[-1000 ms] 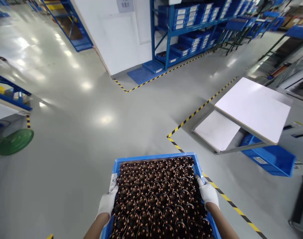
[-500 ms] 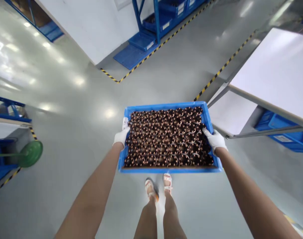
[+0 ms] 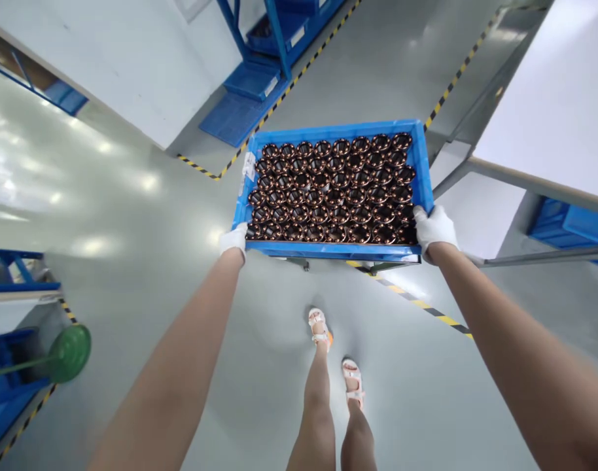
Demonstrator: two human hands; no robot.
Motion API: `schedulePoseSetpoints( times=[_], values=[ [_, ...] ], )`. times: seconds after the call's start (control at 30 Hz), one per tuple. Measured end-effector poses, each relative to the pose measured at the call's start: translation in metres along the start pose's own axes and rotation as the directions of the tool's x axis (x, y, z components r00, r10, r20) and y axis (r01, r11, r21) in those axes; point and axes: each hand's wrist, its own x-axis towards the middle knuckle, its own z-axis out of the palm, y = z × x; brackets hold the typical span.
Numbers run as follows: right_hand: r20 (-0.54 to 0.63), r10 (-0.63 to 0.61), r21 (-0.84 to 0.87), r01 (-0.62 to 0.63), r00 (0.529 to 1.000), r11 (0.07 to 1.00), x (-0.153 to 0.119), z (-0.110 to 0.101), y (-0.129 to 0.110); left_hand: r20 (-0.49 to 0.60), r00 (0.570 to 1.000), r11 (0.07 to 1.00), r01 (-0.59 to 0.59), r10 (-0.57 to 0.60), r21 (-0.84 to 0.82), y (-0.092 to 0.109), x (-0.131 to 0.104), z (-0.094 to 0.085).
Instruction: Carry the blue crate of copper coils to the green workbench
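Note:
A blue plastic crate (image 3: pixel 333 249) lies before me, filled with rows of dark, shiny ring-shaped parts (image 3: pixel 335 196) with coppery rims. My left hand (image 3: pixel 234 241), in a white glove, is closed on the crate's near left corner. On the right side, near the front corner, my gloved right hand (image 3: pixel 435 227) grips the wall with its thumb over the rim. A white label (image 3: pixel 248 165) is on the crate's left wall. Below the crate's front edge, part of a dark frame with a small wheel (image 3: pixel 306 266) shows; whether the crate rests on it I cannot tell.
To the right stands a white-topped table (image 3: pixel 549 124) with blue bins (image 3: pixel 583 226) below. A white table (image 3: pixel 132 59) and a blue rack (image 3: pixel 279 39) are ahead on the left. A green round stool (image 3: pixel 70 353) is at far left. Yellow-black tape (image 3: pixel 426 306) marks the floor.
The crate has moved forward, away from my body, with both hands still on it. My left hand is now nearer its front corner. My feet have shifted, and the wheeled frame has come into view.

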Motion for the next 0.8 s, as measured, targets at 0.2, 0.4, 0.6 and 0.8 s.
schedulePoseSetpoints(
  times=[0.2,0.4,0.6,0.8],
  values=[
    [-0.139,0.108,-0.039,-0.115,0.984,0.993,0.063,-0.008,-0.059,0.0,0.947,0.914,-0.309,0.32,0.264,0.124,0.071,0.022],
    [-0.283,0.205,0.005,-0.212,0.937,0.977,0.083,0.099,-0.015,0.046,0.893,0.833,-0.434,0.447,0.343,0.091,0.149,0.1],
    [-0.335,0.232,0.053,-0.227,0.913,0.972,0.097,0.23,0.038,0.072,0.833,0.769,-0.537,0.549,0.348,0.004,0.217,0.171],
    [-0.351,0.244,0.084,-0.229,0.904,0.97,0.185,0.194,0.0,0.091,0.8,0.722,-0.578,0.593,0.379,0.109,0.246,0.199]
  ],
)
